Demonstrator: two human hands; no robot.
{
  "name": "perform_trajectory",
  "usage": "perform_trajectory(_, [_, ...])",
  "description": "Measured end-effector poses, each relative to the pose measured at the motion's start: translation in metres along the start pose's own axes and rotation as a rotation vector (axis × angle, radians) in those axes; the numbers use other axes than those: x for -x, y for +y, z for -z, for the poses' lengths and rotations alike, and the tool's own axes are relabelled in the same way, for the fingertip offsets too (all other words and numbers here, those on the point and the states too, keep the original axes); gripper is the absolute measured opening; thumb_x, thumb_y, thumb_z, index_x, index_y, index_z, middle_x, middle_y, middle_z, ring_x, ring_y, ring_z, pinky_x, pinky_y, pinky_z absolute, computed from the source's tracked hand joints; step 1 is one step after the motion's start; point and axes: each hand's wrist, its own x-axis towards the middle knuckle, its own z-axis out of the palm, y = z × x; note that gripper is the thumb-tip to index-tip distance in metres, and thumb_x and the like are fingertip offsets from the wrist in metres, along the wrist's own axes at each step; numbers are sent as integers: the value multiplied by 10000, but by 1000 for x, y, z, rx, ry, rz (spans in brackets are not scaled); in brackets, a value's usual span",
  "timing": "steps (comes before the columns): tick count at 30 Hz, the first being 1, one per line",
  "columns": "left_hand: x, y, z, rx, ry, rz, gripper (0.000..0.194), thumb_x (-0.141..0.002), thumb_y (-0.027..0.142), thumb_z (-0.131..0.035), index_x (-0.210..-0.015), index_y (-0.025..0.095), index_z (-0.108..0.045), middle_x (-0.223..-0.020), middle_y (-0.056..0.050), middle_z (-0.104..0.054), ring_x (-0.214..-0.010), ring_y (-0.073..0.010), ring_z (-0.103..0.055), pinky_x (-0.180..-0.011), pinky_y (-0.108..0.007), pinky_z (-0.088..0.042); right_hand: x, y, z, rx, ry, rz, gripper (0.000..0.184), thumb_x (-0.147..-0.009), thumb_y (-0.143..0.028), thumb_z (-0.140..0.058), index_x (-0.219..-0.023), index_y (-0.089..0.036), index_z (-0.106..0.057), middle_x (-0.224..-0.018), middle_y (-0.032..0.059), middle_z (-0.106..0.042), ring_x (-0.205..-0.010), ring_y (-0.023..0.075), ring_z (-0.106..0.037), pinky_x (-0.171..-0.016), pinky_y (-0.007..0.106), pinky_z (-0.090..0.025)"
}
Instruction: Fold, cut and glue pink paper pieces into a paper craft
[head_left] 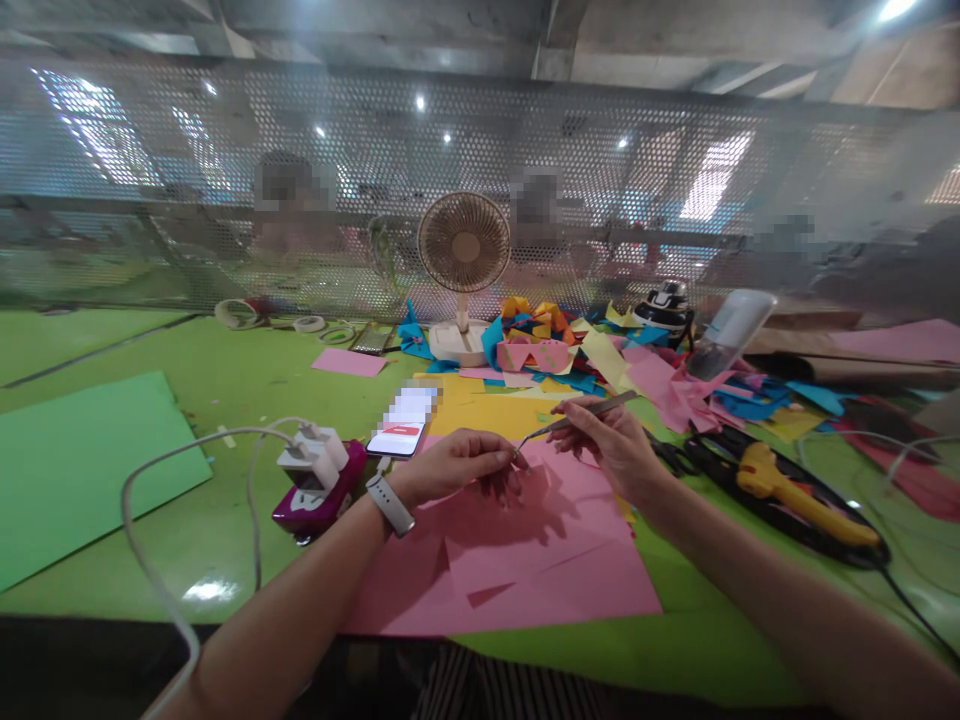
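Pink paper (540, 580) lies on the green table (247, 365), and to its right a black tray (712, 462) holds a yellow glue gun (810, 508), with a bottle (731, 330), contents unclear, behind. Over the paper, the left hand (461, 465) pinches narrowly, on what I cannot tell, at the tip of tweezers (619, 402) gripped by the right hand (615, 445).

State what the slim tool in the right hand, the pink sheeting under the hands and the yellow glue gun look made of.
Slim tool: probably metal, dull grey; thin and stiff-looking, tapering to a fine bent tip.
Pink sheeting: paper or thin card, matte; flat, straight-edged, without glare.
Yellow glue gun: likely hard plastic, fairly smooth; evenly coloured, rounded body.
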Motion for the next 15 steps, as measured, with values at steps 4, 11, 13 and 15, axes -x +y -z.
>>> perform_trajectory(4, [0, -1, 0, 3, 50, -25, 306, -808, 392, -570, -952, 126, -616, -732, -62, -658, -590, -116, -599, -534, -214, -436, 1, 0, -1, -17, 27, 7, 250, -705, -381, -685, -812, -156, -661, -601, 37, -698, -472, 126, -628, -413, 190, -420])
perform_trajectory(11, [1, 1, 6, -169, 308, -149, 229, -779, 250, -589, -980, 140, -589, -799, -43, -618, -696, -111, -567, -621, -219, -429, 5, -7, 3, 29, 103, 50, 250, -711, -386, -680, -800, -155, -643, -591, 38, -692, -473, 131, -630, -384, 182, -402])
perform_trajectory(13, [0, 0, 5, -286, 305, -129, 307, -751, 286, -625, -1024, 154, -577, -885, -58, -614, -789, -139, -563, -685, -247, -436, 7, -9, 6, 57, 102, 57, 263, -704, -395, -684, -803, -155, -644, -592, 40, -694, -472, 136, -634, -388, 185, -413])
perform_trajectory(15, [-2, -5, 4, -378, 215, -79, 449, -694, 334, -683, -1094, 174, -557, -938, -69, -608, -820, -163, -561, -685, -264, -443, 10, -9, 10, 71, 91, 57, 272, -700, -399, -687, -817, -157, -645, -608, 44, -702, -474, 138, -638, -408, 192, -436])
